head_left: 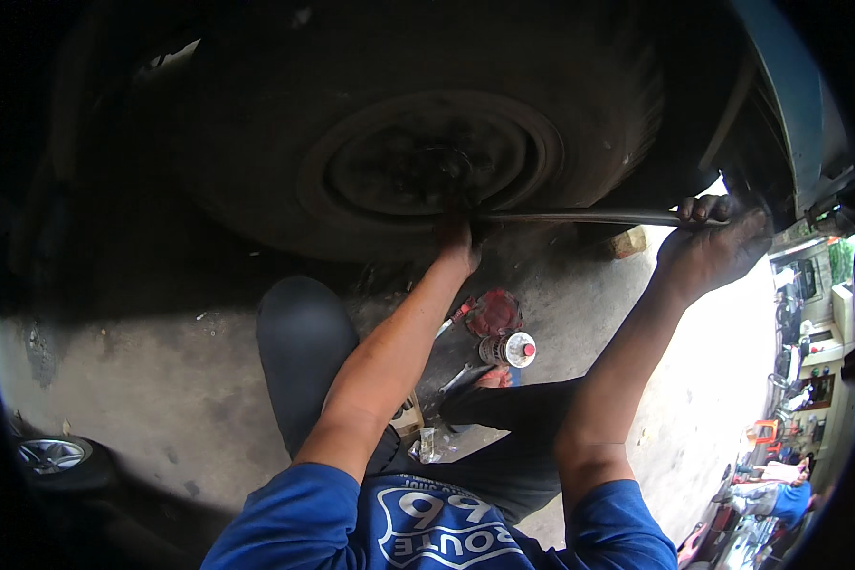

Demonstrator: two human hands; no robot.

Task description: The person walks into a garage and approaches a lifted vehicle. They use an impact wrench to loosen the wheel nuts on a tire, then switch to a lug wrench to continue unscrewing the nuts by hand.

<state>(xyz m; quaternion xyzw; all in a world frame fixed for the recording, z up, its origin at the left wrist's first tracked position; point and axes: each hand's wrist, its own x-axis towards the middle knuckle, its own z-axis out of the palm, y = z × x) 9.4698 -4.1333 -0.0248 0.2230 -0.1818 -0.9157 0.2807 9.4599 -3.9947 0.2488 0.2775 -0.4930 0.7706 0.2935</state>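
The right hand (714, 242) is closed in a full fist around the outer end of a long metal bar (579, 218), knuckles up, with the forearm running down to the blue sleeve at the lower edge. The left hand (457, 242) reaches up to the bar's other end, where it meets the middle of the wheel (427, 166); its fingers are lost in shadow against the hub, so whether they grip the bar or only steady it cannot be told.

The bar is thin, grey and dull (a long-handled wrench, by the look of it), lying nearly level across the lower face of the wheel, from the hub out to the right fist. It spans the gap between the two hands, just under the dark steel rim.

The wheel is large and dirty, its tyre filling the top of the view, under a blue-grey body panel (796, 104) at upper right. Below the hands, on the concrete floor (142, 380), lie a red tool (492, 312), a small can with a white and red cap (509, 349) and a spanner (456, 380), between the person's dark trouser legs.
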